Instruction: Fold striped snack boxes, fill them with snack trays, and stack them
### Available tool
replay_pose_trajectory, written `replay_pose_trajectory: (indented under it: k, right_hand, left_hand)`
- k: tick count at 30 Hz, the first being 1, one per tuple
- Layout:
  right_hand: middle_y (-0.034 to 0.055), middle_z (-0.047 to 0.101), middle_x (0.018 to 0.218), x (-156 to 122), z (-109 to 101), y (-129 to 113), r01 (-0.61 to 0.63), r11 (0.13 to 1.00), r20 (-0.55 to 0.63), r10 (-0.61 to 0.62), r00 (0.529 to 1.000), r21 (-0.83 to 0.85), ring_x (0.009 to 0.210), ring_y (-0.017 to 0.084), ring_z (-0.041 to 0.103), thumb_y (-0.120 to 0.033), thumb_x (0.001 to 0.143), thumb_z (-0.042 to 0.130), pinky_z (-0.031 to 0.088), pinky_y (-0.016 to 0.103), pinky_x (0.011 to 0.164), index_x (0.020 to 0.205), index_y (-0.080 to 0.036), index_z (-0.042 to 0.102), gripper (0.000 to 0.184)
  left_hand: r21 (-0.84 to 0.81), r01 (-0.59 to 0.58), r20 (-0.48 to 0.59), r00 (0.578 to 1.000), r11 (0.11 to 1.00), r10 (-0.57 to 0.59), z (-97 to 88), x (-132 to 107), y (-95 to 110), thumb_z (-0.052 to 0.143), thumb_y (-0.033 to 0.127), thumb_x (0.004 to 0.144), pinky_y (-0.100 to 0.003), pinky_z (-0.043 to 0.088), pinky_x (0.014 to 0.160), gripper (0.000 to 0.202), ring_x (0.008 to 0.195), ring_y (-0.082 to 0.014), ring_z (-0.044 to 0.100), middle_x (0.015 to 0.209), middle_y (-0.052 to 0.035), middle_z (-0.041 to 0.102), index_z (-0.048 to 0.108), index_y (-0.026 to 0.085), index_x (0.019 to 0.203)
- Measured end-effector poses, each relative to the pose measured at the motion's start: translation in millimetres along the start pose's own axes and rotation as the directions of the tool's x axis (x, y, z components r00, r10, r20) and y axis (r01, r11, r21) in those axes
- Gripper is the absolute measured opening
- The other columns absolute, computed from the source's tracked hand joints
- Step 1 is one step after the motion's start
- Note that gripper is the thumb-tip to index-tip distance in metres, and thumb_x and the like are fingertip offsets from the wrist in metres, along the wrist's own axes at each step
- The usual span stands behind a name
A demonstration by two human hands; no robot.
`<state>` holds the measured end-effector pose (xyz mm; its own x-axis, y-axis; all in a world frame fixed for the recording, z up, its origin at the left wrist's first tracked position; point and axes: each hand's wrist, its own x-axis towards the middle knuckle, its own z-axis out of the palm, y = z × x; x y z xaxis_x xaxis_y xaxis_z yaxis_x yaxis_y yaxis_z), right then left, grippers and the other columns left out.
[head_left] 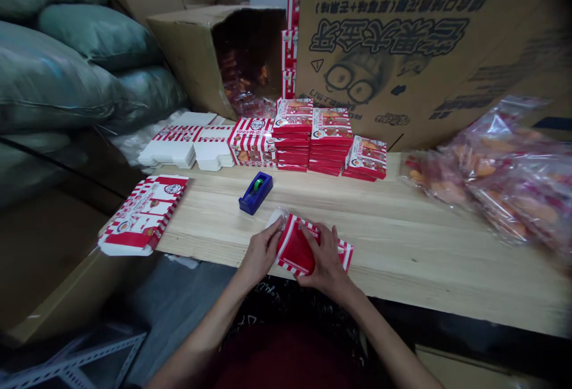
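A red-and-white striped carton (297, 252) lies at the table's front edge between my hands. My left hand (261, 252) pinches its left end, where a white flap and a bit of clear plastic show. Across the carton's right part, my right hand (328, 261) grips with thumb on top and fingers over the far side. Just beyond them rests a blue tape dispenser (256, 193) with a green core. To the left, a stack of flat printed cartons (145, 213) overhangs the table edge.
Along the back stand white folded cartons (172, 148), an upright striped box (253, 142) and stacks of red cartons (330, 139). Clear bags of orange pieces (504, 174) lie at right. A large cardboard box (429, 49) stands behind; an open box (192, 55) and sacks (58, 73) are at left.
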<state>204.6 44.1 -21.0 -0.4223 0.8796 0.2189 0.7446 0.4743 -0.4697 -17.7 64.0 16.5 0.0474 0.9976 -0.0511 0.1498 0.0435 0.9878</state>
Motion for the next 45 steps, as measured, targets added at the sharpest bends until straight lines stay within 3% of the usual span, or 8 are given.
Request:
replay_pose_trajectory:
  k: [4,8,13,19,23,35,41,45]
  right_hand:
    - [0.0162,0.027,0.151,2,1,-8,-0.083,0.995,-0.139,0.09,0.986,0.054,0.144,0.048,0.032,-0.038,0.062,0.083,0.005,0.071,0.123,0.165,-0.033,0.001,0.132]
    - [0.0183,0.021,0.151,4,-8,-19,-0.254,0.951,-0.358,0.304,0.883,0.178,0.141,0.046,0.032,-0.047,0.068,0.083,0.024,0.066,0.121,0.165,-0.029,-0.008,0.134]
    - [0.0204,0.018,0.152,-7,-14,-35,-0.333,0.868,-0.505,0.488,0.712,0.369,0.143,0.045,0.027,-0.055,0.073,0.08,0.034,0.063,0.116,0.164,-0.025,-0.014,0.135]
    - [0.0101,0.061,0.119,-11,-54,-25,-0.146,0.523,-0.289,0.659,0.694,0.84,0.113,0.029,0.06,-0.059,0.097,0.052,0.05,0.045,0.101,0.136,-0.026,0.059,0.052]
    - [0.001,0.066,0.092,-3,-74,-33,-0.032,0.254,-0.179,0.76,0.625,0.967,0.087,0.019,0.059,-0.053,0.097,0.061,0.051,0.034,0.085,0.096,-0.024,0.068,0.029]
    - [-0.0048,0.056,0.072,5,-73,-39,0.042,0.349,-0.296,0.718,0.629,0.936,0.068,0.015,0.048,-0.029,0.088,0.066,0.041,0.025,0.067,0.079,-0.023,0.059,0.013]
    - [-0.0046,0.055,0.075,11,-71,-38,0.053,0.339,-0.296,0.722,0.626,0.939,0.069,0.014,0.048,-0.034,0.089,0.069,0.041,0.026,0.069,0.081,-0.023,0.058,0.017]
    - [-0.0057,0.053,0.074,13,-69,-37,0.063,0.34,-0.304,0.724,0.619,0.938,0.069,0.013,0.047,-0.034,0.089,0.07,0.04,0.024,0.068,0.079,-0.023,0.055,0.022]
  left_hand:
    - [0.173,-0.171,0.126,0.981,0.97,0.15,8.2,-7,36,0.057,0.035,0.1,-0.048,0.033,0.122,0.042,0.139,-0.0318,0.055,0.145,-0.0096,0.065,0.066,0.024,0.14]
    - [0.323,-0.331,-0.084,0.923,0.887,0.375,18.9,-16,57,0.076,0.036,0.088,-0.053,0.015,0.128,0.081,0.156,-0.0347,0.026,0.166,-0.0126,0.038,0.039,0.027,0.16]
    - [-0.197,-0.099,0.179,0.974,0.975,0.135,43.8,-13,47,0.068,0.04,0.095,-0.045,0.043,0.115,0.058,0.136,-0.0322,0.056,0.151,-0.0134,0.058,0.054,0.022,0.148]
    - [-0.2,-0.109,0.341,0.924,0.974,0.173,42.9,-6,57,0.07,0.037,0.094,-0.039,0.042,0.115,0.05,0.131,-0.0291,0.058,0.142,-0.0102,0.065,0.062,0.022,0.141]
    - [-0.259,-0.076,0.239,0.961,0.963,0.14,57.0,-15,79,0.058,0.044,0.101,-0.034,0.047,0.105,0.045,0.121,-0.0269,0.063,0.136,-0.0086,0.068,0.06,0.022,0.14]
    - [-0.307,-0.039,0.005,0.999,0.951,0.042,76.0,-2,70,0.069,0.029,0.088,-0.024,0.044,0.07,0.011,0.073,-0.0159,0.057,0.075,0.0018,0.065,0.068,0.019,0.085]
    - [-0.583,0.079,0.235,0.969,0.808,0.075,57.6,-3,67,0.064,0.048,0.095,-0.037,0.046,0.104,0.049,0.114,-0.0275,0.066,0.121,-0.0103,0.074,0.068,0.018,0.133]
    - [-0.616,0.146,0.281,0.959,0.774,0.042,50.1,1,66,0.072,0.042,0.091,-0.042,0.046,0.107,0.046,0.12,-0.0319,0.066,0.123,-0.0135,0.075,0.073,0.015,0.128]
